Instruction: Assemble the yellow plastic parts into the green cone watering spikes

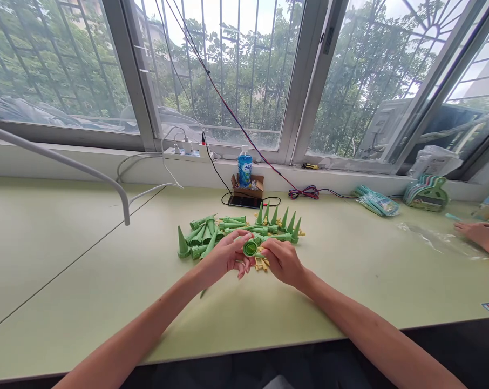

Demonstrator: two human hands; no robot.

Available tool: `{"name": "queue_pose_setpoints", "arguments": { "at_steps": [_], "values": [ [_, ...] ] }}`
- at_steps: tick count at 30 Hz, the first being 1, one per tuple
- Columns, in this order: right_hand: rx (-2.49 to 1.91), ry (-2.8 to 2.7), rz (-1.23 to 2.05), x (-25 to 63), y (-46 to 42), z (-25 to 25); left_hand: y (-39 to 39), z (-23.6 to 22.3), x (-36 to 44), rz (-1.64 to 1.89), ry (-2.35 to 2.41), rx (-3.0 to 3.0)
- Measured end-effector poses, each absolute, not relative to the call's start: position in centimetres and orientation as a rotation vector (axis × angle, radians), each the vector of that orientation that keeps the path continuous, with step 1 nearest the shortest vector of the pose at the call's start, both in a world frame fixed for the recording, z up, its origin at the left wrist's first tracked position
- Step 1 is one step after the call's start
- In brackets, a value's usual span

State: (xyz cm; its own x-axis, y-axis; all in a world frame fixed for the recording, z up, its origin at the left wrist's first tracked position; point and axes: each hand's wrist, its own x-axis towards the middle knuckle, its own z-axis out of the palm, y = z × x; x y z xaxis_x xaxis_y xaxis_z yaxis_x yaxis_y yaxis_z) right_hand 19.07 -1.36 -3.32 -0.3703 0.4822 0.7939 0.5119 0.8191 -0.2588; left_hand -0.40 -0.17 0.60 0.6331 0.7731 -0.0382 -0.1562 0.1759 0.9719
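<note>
My left hand (231, 254) holds a green plastic plant watering spike (250, 248), its round open end turned toward me. Against the side of that spike, my right hand (284, 260) pinches a small yellow valve (260, 249); the fingers partly cover it. Just behind my hands lies a pile of green spikes (204, 233), most on their sides. Several spikes with yellow pieces stand point-up in a row (285, 220) at the right of the pile. Loose yellow valves (262, 265) lie on the table below my hands.
A blue bottle (245, 168) in a small cardboard box (248, 186) stands behind a dark phone (244, 202). Cables (305, 192) run along the back. Teal packets (376, 201) and a green dustpan-shaped stack (426, 193) sit at right, near another person's hand (477, 233). A grey tube (107, 175) reaches in from the left.
</note>
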Motion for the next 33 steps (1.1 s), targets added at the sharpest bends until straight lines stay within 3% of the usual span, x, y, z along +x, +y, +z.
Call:
{"name": "queue_pose_setpoints", "arguments": {
  "at_steps": [22,33],
  "values": [
    [-0.897,-1.883,0.172,18.7,-1.1,-3.6,-0.7,-0.4,-0.6,0.992,0.825,2.036],
    [-0.966,-1.762,0.196,18.6,-0.7,-3.5,-0.3,0.4,0.0,0.969,0.882,1.539]
  ]
}}
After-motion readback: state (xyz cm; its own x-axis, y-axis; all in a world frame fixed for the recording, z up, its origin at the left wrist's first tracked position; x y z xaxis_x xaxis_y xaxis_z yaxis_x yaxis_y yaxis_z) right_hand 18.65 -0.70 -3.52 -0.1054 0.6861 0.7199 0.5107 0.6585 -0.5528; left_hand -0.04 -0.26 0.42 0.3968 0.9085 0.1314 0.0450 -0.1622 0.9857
